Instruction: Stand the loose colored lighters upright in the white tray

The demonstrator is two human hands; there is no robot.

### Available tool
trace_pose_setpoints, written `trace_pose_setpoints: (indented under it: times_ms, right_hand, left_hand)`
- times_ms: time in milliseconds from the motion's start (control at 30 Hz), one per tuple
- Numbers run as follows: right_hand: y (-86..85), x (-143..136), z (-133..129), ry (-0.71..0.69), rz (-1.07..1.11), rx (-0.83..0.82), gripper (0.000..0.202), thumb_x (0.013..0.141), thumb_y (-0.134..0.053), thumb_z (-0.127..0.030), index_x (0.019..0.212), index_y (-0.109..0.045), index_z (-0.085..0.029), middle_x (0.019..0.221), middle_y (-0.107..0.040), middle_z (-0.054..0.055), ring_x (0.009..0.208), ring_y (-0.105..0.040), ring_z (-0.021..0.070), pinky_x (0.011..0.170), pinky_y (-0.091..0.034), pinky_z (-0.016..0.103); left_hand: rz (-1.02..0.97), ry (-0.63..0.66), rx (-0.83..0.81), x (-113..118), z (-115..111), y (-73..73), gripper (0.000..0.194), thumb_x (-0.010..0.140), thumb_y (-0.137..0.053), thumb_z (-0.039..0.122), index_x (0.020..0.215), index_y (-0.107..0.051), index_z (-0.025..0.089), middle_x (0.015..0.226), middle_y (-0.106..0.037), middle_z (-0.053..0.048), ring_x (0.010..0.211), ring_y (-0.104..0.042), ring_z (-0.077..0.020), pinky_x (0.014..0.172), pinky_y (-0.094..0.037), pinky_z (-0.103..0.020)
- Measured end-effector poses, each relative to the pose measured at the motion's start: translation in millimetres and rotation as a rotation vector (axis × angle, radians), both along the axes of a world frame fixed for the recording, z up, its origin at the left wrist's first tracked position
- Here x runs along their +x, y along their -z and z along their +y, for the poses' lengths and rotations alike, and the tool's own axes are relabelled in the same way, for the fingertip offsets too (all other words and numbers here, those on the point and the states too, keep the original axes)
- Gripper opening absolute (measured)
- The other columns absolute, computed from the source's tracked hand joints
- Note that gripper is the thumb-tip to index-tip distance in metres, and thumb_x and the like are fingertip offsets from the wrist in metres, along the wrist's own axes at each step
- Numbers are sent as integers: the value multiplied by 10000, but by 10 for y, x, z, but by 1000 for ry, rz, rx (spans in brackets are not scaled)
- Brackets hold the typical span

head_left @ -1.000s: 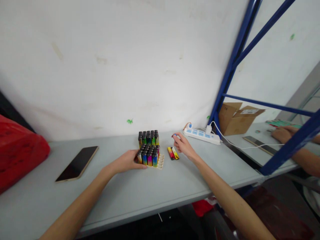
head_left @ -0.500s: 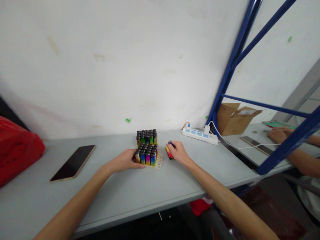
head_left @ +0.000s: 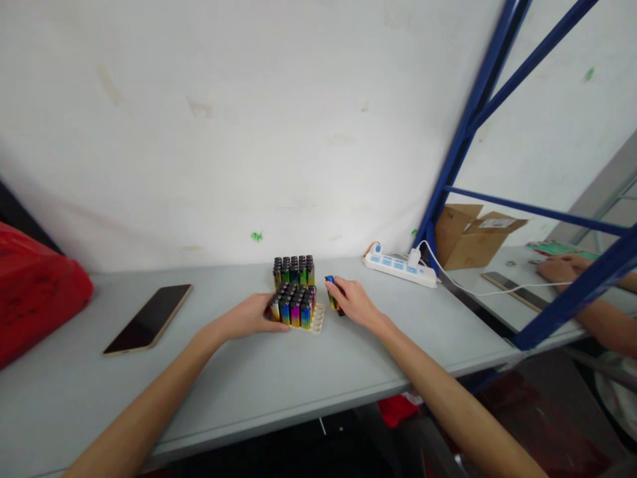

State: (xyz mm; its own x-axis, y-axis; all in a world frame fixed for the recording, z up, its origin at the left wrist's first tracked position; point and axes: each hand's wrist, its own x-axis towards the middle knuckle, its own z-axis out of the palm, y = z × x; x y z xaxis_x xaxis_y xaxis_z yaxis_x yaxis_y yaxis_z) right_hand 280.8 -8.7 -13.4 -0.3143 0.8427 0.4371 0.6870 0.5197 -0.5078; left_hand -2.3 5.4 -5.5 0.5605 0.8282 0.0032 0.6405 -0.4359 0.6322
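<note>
My left hand (head_left: 255,314) is wrapped round the left side of a pale tray (head_left: 317,322), its thumb along the front edge. Rows of shiny lighters (head_left: 295,312) with black tops stand upright in this tray; bare slots show along its right side. Behind it stands a second block of similar lighters (head_left: 293,271). To the right, just apart from the tray, my right hand (head_left: 354,302) closes on coloured lighters (head_left: 330,292), blue, yellow and black; the fingers hide how many.
A phone (head_left: 149,318) lies on the grey table at left, beside a red bag (head_left: 40,292). At right are a white power strip (head_left: 401,267) with its cable, a blue metal frame (head_left: 455,149) and a cardboard box (head_left: 470,239). Another person's hands (head_left: 560,269) are beyond the frame.
My right hand has turned the lighters it holds: a blue end now points up and left, and the red side no longer shows. My left hand stays at the tray.
</note>
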Motion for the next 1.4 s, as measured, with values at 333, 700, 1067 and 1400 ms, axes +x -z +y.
trace_pose_setpoints:
  times_ms: [333,700,1067,1400]
  right_hand:
    - [74,-87,38,-122,-194,12,311,1020,-472,-384,812,-576,-176,749,-625,28,657,-537,138,642,-356,250]
    - [-16,375,107,152,-104,15,323,1036,-371,-345,1175,-590,-154,975,-652,85,916,-596,185,871,-419,296]
    - [190,398,210,210,-358,-190,257,961,-480,-204,1154,-618,-105,1044,-667,170,1015,-607,238,907,-414,314]
    - [82,269,168,40,248,-249,294,1010,-350,-440,1092,-516,-212,755,-603,-32,615,-526,124,623,-417,237]
  left_hand:
    - [-1,4,-16,16,-27,-37,605,631,-763,573,1080,-664,180,1001,-746,-47,893,-660,-271,752,-509,-312]
    - [8,-9,11,-4,14,9,633,598,-752,642,1029,-675,184,954,-741,-44,836,-652,-258,710,-496,-302]
    - [20,16,-17,4,-5,-17,575,657,-768,594,1046,-654,187,953,-737,-21,848,-665,-246,704,-504,-285]
    - [43,17,-11,-1,-3,-22,570,665,-760,596,1034,-652,175,931,-734,-28,828,-657,-241,675,-492,-280]
